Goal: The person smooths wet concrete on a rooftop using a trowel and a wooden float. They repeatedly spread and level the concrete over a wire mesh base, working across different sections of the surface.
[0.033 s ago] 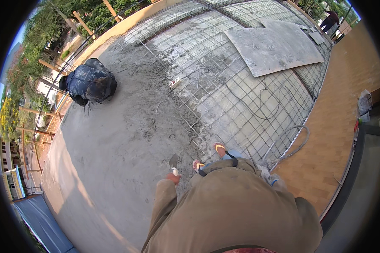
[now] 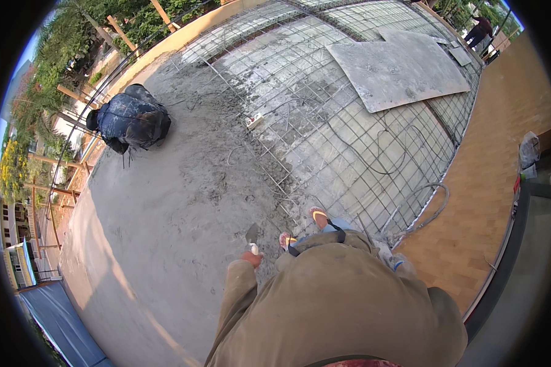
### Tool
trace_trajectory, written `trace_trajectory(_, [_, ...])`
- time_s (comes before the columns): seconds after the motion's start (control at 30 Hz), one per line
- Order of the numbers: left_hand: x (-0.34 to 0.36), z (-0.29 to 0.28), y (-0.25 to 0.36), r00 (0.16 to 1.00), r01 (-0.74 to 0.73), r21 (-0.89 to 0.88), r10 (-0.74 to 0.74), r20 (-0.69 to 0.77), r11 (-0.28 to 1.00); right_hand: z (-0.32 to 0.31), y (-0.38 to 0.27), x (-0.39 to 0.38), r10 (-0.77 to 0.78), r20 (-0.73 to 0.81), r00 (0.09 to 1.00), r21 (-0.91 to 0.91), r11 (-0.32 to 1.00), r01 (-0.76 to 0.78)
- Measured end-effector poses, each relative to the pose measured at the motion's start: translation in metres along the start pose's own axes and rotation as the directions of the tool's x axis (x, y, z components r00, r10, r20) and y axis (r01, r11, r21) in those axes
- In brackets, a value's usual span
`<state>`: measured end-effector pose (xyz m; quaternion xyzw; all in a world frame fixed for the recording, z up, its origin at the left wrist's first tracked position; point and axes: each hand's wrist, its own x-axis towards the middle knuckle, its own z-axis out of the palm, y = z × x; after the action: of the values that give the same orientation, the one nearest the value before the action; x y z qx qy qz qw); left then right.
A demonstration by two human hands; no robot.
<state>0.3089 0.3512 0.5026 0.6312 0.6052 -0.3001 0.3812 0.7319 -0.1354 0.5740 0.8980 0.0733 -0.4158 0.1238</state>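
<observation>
My left hand (image 2: 251,259) is closed round the pale handle of a small trowel (image 2: 252,233). Its grey pointed blade reaches forward, over or against the wet concrete (image 2: 165,214); I cannot tell whether it touches. My right sleeve (image 2: 445,315) hangs at my side, and that hand is hidden. Beside my right hip is a greyish, crumpled thing with a bit of blue (image 2: 401,265), too unclear to name. My feet in flip-flops (image 2: 317,214) stand where the concrete meets the steel mesh (image 2: 355,165).
At the left, a person in dark clothes (image 2: 133,117) bends low over the concrete. Grey boards (image 2: 404,73) lie on the mesh, near a loose cable (image 2: 373,162) and a small white socket block (image 2: 254,120). A tan wall (image 2: 471,202) runs along the right. Another person (image 2: 480,29) stands far right.
</observation>
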Motion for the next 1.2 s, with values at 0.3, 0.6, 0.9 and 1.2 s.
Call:
trace_trajectory(0.3, [-0.029, -0.012, 0.041, 0.998, -0.024, -0.044, 0.026, 0.054, 0.999, -0.014, -0.007, 0.012, -0.007, 0.008, 1.000, -0.009, 1.000, 0.007])
trace_trajectory(0.6, [-0.023, 0.020, 0.019, 0.998, -0.040, -0.068, 0.037, -0.042, 0.997, -0.022, -0.012, 0.023, -0.023, 0.010, 1.000, -0.030, 0.999, 0.023])
trace_trajectory(0.9, [-0.010, 0.026, 0.009, 1.000, -0.019, -0.101, 0.020, 0.009, 0.995, -0.022, -0.007, 0.019, -0.030, -0.001, 1.000, -0.046, 0.998, 0.030])
trace_trajectory(1.2, [-0.016, 0.018, 0.016, 0.999, -0.046, -0.102, 0.044, -0.023, 0.994, -0.013, 0.013, 0.009, -0.035, -0.034, 0.999, -0.049, 0.998, 0.033])
